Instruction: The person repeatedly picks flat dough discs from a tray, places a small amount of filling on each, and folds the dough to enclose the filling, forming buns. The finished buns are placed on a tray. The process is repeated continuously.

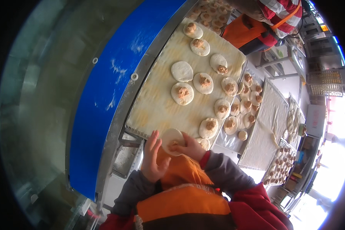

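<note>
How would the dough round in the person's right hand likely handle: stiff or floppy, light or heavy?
The dough round is probably soft and floppy, being a thin, flattened disc. It seems light, since the right hand appears to support it alone. Laid down and pushed, it would likely wrinkle or slide rather than roll, given its flat shape.

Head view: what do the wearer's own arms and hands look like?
The left hand and right hand are both ungloved. Plain dark grey forearm sleeves cover the lower arms, with red upper sleeves beyond them. A red cuff shows at the right wrist.
</note>
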Action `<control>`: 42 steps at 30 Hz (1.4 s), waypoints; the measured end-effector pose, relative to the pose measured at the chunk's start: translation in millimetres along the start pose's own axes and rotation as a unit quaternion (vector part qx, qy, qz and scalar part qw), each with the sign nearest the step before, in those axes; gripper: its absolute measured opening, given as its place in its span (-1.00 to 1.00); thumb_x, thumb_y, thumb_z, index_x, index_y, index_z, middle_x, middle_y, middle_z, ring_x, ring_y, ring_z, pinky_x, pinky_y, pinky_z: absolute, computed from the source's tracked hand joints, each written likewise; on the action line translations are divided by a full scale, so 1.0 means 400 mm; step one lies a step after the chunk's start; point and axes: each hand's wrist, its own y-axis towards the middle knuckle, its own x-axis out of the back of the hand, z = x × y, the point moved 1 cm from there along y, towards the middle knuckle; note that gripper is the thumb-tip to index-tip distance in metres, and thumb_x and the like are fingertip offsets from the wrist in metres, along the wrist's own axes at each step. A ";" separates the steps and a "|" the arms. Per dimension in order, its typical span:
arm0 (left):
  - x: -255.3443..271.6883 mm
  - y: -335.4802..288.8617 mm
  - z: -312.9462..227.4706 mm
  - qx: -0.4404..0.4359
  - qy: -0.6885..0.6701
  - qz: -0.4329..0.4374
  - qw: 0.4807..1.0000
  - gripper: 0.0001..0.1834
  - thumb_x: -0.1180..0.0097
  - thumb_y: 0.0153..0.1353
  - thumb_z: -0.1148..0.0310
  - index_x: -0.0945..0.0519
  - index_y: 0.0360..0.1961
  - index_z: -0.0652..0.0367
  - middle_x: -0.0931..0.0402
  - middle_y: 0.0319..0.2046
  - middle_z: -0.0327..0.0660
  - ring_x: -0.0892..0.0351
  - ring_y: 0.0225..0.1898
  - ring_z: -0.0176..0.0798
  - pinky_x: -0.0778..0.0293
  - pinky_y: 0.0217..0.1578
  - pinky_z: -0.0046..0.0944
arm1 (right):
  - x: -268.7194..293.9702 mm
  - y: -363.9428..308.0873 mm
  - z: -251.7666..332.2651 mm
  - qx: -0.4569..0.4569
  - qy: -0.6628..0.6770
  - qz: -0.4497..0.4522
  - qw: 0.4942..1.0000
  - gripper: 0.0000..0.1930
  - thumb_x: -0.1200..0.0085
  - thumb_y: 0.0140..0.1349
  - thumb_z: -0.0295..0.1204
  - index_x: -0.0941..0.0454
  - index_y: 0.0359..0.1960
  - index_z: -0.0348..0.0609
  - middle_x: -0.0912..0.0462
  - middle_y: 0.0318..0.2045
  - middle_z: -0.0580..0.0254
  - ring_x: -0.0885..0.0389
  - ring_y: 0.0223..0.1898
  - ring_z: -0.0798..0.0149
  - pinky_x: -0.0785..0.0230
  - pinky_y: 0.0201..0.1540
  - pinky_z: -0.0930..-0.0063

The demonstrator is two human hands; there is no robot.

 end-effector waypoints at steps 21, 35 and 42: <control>-0.226 0.510 0.234 0.023 0.242 0.116 0.963 -0.50 -0.46 0.00 0.19 -0.51 -0.13 0.18 -0.60 -0.25 -0.03 -0.59 -0.19 0.08 -0.50 -0.19 0.02 | 0.458 0.298 0.167 0.130 -0.451 -0.340 0.815 -0.62 -0.20 0.29 -0.13 -0.63 0.01 -0.10 -0.62 -0.13 -0.02 -0.62 -0.06 -0.02 -0.46 0.02 0.15; -0.297 0.402 0.169 -0.018 0.116 0.379 0.918 -0.55 -0.32 0.15 0.37 -0.44 0.01 0.22 -0.53 -0.16 0.04 -0.61 -0.20 0.10 -0.54 -0.16 -0.05 | 0.565 0.350 0.184 0.031 -0.399 -0.186 0.897 -0.45 -0.34 0.12 -0.09 -0.59 0.07 -0.14 -0.63 -0.13 0.05 -0.64 -0.12 0.03 -0.49 -0.02 0.21; -0.291 0.362 0.183 0.017 0.073 0.320 0.945 -0.55 -0.29 0.18 0.35 -0.44 0.06 0.21 -0.52 -0.13 0.02 -0.61 -0.20 0.09 -0.54 -0.16 -0.03 | 0.482 0.303 0.169 0.178 -0.476 -0.168 0.844 -0.36 -0.42 0.00 -0.14 -0.47 0.08 -0.16 -0.65 -0.18 -0.01 -0.64 -0.17 -0.07 -0.51 -0.09 0.19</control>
